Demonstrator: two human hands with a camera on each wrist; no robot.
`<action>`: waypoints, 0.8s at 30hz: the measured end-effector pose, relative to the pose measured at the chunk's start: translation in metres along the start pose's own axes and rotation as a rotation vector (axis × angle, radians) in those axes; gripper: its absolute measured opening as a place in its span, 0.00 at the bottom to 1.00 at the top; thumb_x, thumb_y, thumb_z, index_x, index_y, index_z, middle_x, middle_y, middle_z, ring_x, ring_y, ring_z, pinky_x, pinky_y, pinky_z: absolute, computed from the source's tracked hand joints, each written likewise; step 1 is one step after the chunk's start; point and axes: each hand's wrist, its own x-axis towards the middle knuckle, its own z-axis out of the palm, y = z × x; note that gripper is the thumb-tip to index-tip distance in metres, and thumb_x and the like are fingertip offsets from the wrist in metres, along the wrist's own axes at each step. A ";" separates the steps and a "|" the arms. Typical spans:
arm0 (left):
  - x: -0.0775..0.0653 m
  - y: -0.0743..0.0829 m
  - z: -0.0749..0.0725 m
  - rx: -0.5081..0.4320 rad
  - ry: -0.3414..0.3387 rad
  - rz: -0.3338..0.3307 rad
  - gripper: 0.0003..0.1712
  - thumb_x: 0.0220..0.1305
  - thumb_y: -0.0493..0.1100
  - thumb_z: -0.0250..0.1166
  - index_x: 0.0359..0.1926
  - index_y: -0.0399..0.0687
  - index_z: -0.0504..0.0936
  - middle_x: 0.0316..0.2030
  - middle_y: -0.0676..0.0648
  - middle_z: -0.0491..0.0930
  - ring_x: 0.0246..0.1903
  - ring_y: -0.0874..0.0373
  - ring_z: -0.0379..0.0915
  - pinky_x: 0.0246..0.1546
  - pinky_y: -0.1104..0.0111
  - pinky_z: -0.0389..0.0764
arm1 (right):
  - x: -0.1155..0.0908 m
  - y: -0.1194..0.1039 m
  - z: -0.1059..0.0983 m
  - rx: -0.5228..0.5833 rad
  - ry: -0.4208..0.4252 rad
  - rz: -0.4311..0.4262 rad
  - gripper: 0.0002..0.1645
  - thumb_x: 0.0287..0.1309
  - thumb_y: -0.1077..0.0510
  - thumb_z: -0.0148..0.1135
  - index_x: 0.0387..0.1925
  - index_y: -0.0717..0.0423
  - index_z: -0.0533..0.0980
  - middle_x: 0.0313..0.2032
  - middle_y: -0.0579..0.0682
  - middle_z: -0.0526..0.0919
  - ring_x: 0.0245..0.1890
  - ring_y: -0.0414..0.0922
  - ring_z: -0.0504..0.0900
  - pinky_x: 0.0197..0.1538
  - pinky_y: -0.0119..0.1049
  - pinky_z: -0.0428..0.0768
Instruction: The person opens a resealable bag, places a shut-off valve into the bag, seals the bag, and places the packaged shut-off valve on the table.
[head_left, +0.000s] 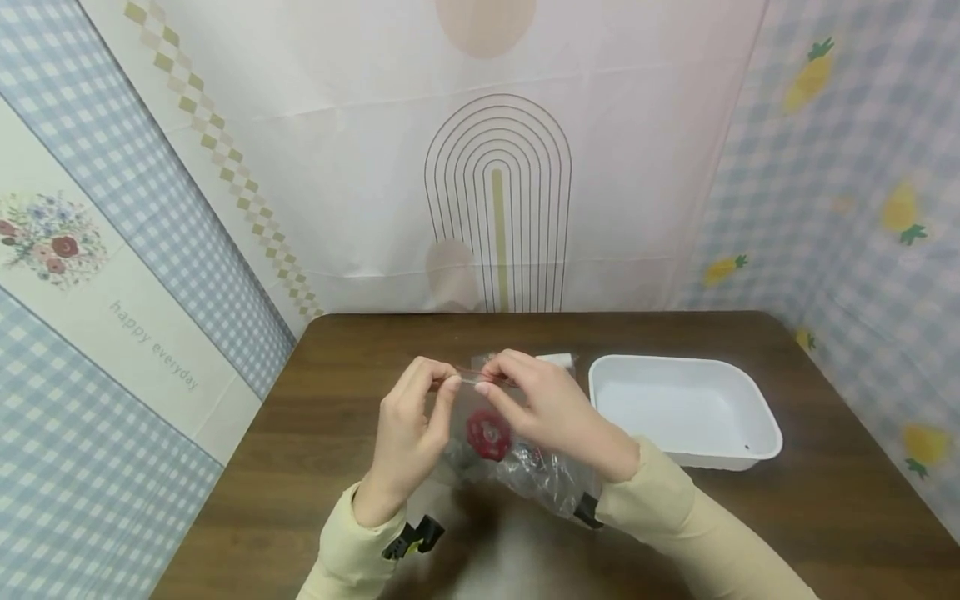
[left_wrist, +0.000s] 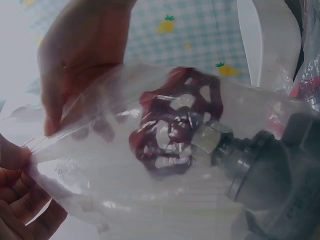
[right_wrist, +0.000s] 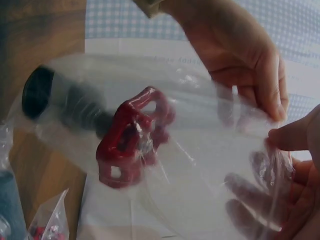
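A clear plastic bag [right_wrist: 200, 165] hangs from both hands, its mouth edge stretched between them. Inside it is a valve with a red handwheel [head_left: 489, 434] and a dark grey body [left_wrist: 270, 165], joined by a metal nut [left_wrist: 212, 139]. My left hand [head_left: 411, 421] pinches the bag's edge between thumb and forefinger. Close beside it, my right hand [head_left: 551, 408] pinches the same edge, thumb toward me. Through the film in the right wrist view, the right hand's other fingers [right_wrist: 245, 192] show spread behind the bag.
A white plastic tray [head_left: 682, 408] stands on the wooden table [head_left: 300, 467], right of the hands. More clear bags [head_left: 551, 483] with red and dark contents lie under the right forearm. A white item [head_left: 557, 360] shows behind the right hand. Patterned cloths [head_left: 360, 167] hang behind the table.
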 end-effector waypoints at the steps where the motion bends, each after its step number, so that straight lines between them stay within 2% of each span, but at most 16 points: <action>1: 0.001 0.000 0.000 -0.012 -0.005 -0.002 0.03 0.68 0.31 0.63 0.38 0.41 0.78 0.34 0.48 0.78 0.36 0.56 0.78 0.42 0.69 0.81 | 0.000 0.001 -0.001 0.007 0.004 -0.010 0.03 0.64 0.62 0.65 0.36 0.54 0.78 0.35 0.45 0.82 0.38 0.41 0.84 0.45 0.36 0.84; 8: 0.001 -0.004 -0.002 -0.088 -0.125 -0.051 0.02 0.73 0.33 0.58 0.40 0.42 0.76 0.38 0.48 0.78 0.41 0.57 0.76 0.49 0.63 0.80 | 0.000 0.002 -0.002 0.037 0.058 -0.123 0.04 0.62 0.65 0.65 0.35 0.56 0.77 0.32 0.45 0.80 0.35 0.40 0.81 0.41 0.36 0.84; 11: -0.001 -0.006 0.002 -0.101 -0.161 -0.039 0.02 0.73 0.36 0.59 0.42 0.42 0.78 0.39 0.49 0.79 0.43 0.57 0.78 0.49 0.61 0.81 | 0.001 0.001 -0.004 0.015 0.055 -0.143 0.03 0.62 0.63 0.65 0.35 0.56 0.77 0.33 0.46 0.80 0.34 0.39 0.81 0.39 0.33 0.83; 14: -0.003 -0.008 0.005 -0.113 -0.147 0.002 0.03 0.72 0.36 0.61 0.40 0.44 0.81 0.36 0.51 0.80 0.40 0.58 0.79 0.42 0.60 0.81 | 0.000 0.000 -0.006 -0.006 0.025 -0.141 0.03 0.62 0.63 0.66 0.36 0.55 0.78 0.33 0.45 0.81 0.34 0.38 0.82 0.39 0.32 0.83; 18: -0.002 -0.007 0.006 -0.099 -0.088 0.072 0.04 0.69 0.35 0.64 0.35 0.46 0.82 0.31 0.53 0.80 0.35 0.59 0.76 0.37 0.63 0.78 | -0.001 0.000 -0.009 -0.028 -0.010 -0.131 0.03 0.62 0.62 0.66 0.36 0.54 0.78 0.34 0.44 0.82 0.35 0.37 0.82 0.40 0.31 0.82; 24: 0.000 -0.002 0.004 -0.063 -0.033 0.120 0.05 0.64 0.32 0.67 0.33 0.47 0.83 0.30 0.54 0.80 0.34 0.59 0.75 0.39 0.69 0.75 | -0.002 0.002 -0.011 0.027 -0.029 -0.147 0.05 0.67 0.56 0.64 0.37 0.54 0.79 0.34 0.43 0.82 0.36 0.36 0.82 0.43 0.28 0.82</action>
